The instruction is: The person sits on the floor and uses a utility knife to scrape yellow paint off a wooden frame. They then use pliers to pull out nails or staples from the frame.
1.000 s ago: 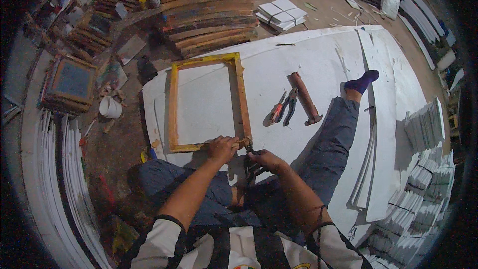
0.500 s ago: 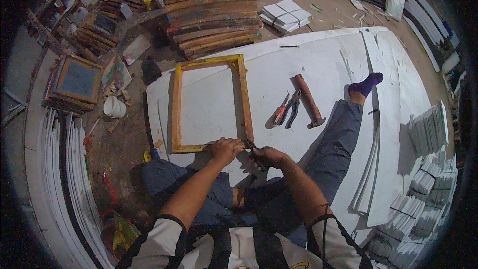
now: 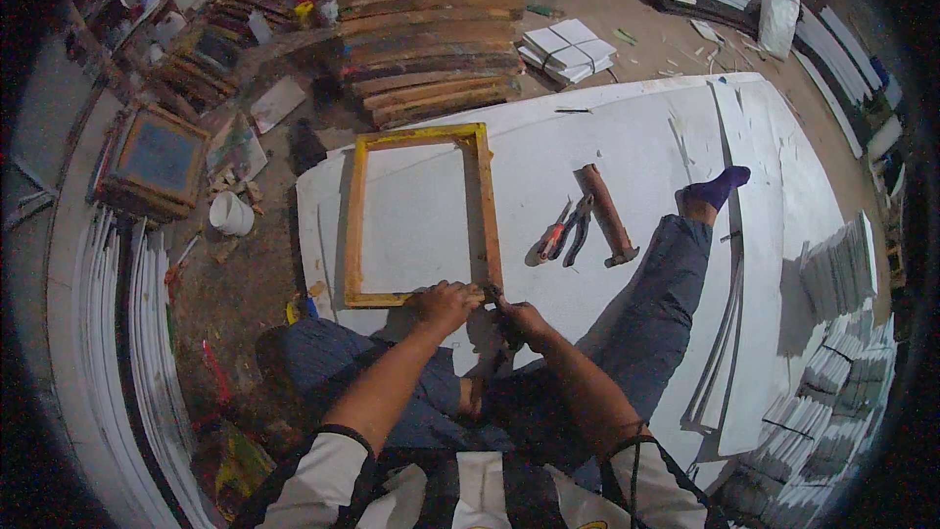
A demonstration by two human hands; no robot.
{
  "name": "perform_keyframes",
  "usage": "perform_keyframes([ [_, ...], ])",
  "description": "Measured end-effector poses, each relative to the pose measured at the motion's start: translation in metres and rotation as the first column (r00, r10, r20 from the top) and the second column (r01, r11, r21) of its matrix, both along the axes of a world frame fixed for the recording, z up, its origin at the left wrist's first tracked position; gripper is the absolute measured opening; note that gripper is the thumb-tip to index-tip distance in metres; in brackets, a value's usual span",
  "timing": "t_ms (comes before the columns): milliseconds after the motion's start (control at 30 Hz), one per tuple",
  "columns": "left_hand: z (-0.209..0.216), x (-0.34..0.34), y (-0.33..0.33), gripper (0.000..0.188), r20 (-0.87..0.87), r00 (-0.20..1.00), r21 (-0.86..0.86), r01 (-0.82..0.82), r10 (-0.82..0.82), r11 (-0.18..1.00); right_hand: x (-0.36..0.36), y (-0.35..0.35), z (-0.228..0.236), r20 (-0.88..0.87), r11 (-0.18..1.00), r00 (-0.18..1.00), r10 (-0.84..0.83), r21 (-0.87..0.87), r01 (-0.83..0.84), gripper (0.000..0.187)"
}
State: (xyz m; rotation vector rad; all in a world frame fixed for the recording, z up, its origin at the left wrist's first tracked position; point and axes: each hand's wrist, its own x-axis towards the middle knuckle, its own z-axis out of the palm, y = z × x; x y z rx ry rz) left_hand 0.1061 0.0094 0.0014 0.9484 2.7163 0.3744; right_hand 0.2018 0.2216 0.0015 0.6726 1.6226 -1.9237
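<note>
A yellow-edged wooden frame point(image 3: 355, 225) lies on the white sheet in front of me. My left hand point(image 3: 448, 306) is closed over its near rail, close to the near right corner. My right hand point(image 3: 525, 324) grips a dark hand tool point(image 3: 495, 295), whose tip meets that same corner; the fingers cover most of it, so its exact kind is unclear. To the right of the frame lie red-handled pliers point(image 3: 553, 238), a black-handled pair of pliers point(image 3: 579, 232) and a hammer point(image 3: 609, 211) with a brown handle.
White sheets point(image 3: 666, 333) lie under my outstretched leg point(image 3: 661, 294). Beyond the frame rises a tall stack of wooden frames point(image 3: 431, 29), with a tied white bundle point(image 3: 568, 49) beside it. At left stand a white bucket point(image 3: 231, 214) and upright white panels point(image 3: 113, 333); tied stacks point(image 3: 793, 421) are at right.
The view has shifted slightly, moving the scene down in the picture. My right hand has turned a little with the dark tool at the corner; my left hand keeps its hold on the frame.
</note>
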Motion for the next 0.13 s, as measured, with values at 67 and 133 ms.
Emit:
perform_keyframes([
  [67,-0.0039,-0.0010,0.0003,0.045,0.031,0.999,0.053,-0.005,0.004,0.999,-0.0030,0.0008,-0.0048,0.034,0.996,0.998,0.049,0.073,-0.051,0.070],
  [133,-0.0079,-0.0038,0.0044,0.052,0.060,0.998,-0.022,-0.019,0.021,1.000,-0.0028,0.0011,-0.0060,0.056,0.990,0.996,0.073,0.113,-0.079,0.070],
])
